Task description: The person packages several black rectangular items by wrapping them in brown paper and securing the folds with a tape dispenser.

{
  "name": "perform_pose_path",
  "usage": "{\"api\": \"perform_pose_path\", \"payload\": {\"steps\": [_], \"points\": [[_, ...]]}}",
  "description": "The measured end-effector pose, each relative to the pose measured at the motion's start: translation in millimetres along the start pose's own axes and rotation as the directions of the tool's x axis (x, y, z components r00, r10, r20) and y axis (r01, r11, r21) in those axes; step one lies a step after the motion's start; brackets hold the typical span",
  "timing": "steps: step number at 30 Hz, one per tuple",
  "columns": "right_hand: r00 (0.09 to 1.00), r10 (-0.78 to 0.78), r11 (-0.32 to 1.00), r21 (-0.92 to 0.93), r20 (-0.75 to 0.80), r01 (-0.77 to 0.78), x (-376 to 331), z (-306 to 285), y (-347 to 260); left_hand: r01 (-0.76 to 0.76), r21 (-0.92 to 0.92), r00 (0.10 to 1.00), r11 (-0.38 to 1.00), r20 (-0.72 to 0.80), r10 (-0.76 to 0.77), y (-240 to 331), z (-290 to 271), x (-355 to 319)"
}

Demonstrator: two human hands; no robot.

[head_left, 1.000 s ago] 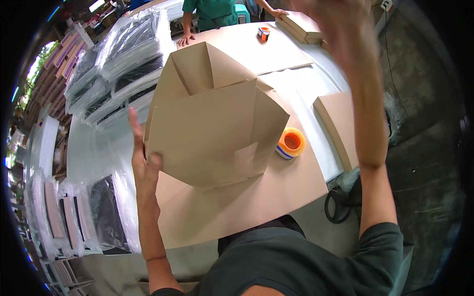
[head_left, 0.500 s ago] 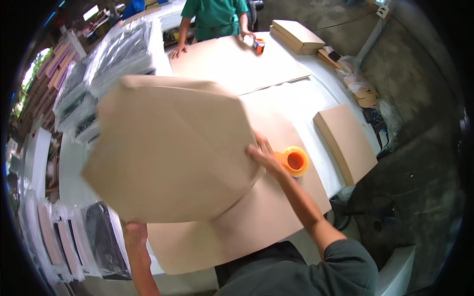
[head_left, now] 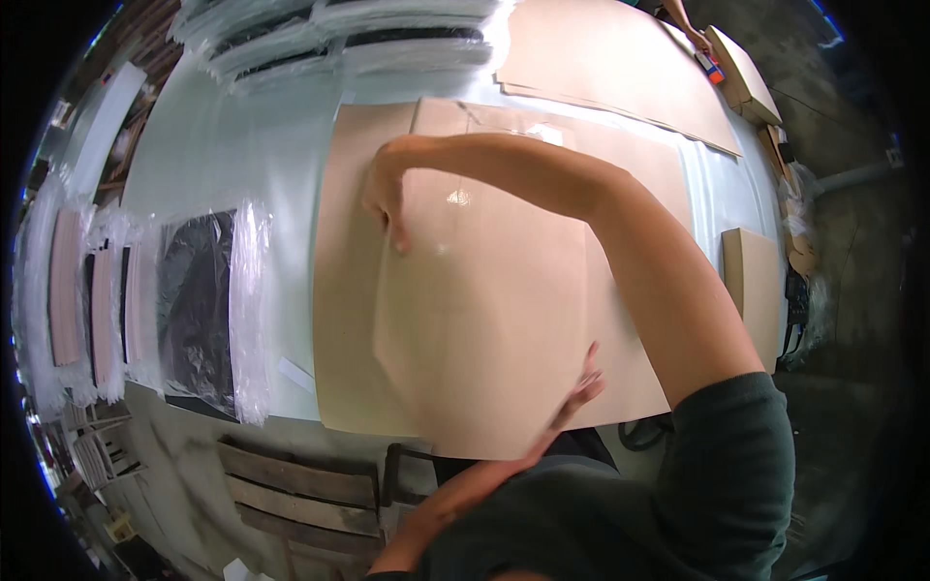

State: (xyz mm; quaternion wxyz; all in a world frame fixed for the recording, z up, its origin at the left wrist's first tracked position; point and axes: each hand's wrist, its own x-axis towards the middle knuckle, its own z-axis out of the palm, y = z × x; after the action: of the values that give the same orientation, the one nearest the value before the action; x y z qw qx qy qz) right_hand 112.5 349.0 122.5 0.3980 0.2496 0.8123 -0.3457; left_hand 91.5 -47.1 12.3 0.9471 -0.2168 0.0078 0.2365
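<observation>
A brown folded cardboard piece [head_left: 484, 320], with shiny patches near its far end, is held above a larger flat brown cardboard sheet [head_left: 349, 368] on the table. My right arm reaches across it from the right, and my right hand [head_left: 392, 189] grips its left side, fingers bent down over the edge. Crossing underneath, my left arm comes in from the lower edge. My left hand [head_left: 579, 389] is at the piece's near right edge, partly hidden by the cardboard, with some fingertips showing beyond it. The held piece is slightly blurred along its near left side.
Plastic-wrapped stacks stand at the far left [head_left: 358, 44] and at the left [head_left: 199, 310]. Another brown sheet [head_left: 610, 63] lies beyond; a co-worker's hand [head_left: 699, 41] is by an orange and blue object [head_left: 710, 68]. Brown boxes [head_left: 751, 281] line the right. A slatted wooden seat [head_left: 300, 499] stands below.
The cardboard piece has been lowered and turned. My right hand has swung across to its left side, my left hand to its right side. The orange tape roll is no longer visible.
</observation>
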Motion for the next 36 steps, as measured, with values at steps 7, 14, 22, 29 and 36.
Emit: {"api": "perform_pose_path", "payload": {"steps": [7, 14, 22, 29, 36], "points": [[0.995, -0.036, 0.997, -0.060, 0.093, 0.041, 9, 64, -30, -0.168, -0.316, 0.984, 0.934, -0.110, 0.140, -72, -27, 37], [0.191, 0.227, 0.924, 0.273, -0.955, 0.266, -76, 207, -15, -0.599, 0.650, 0.789, -0.468, 0.377, -0.485, 20, 80, -11], [0.137, 0.403, 0.896, 0.360, -0.905, -0.259, -34, 363, -115, -0.172, -0.254, 0.945, -0.952, 0.231, -0.233, 164, 84, 41], [0.066, 0.390, 0.879, 0.349, -0.919, -0.325, -27, 395, -148, -0.138, -0.378, 0.938, -0.916, 0.246, -0.243, 133, 58, -23], [-0.005, 0.418, 0.787, 0.365, -0.909, -0.497, -11, 403, -147, -0.070, -0.489, 0.929, -0.870, 0.285, -0.235, 123, 49, -31]]}}
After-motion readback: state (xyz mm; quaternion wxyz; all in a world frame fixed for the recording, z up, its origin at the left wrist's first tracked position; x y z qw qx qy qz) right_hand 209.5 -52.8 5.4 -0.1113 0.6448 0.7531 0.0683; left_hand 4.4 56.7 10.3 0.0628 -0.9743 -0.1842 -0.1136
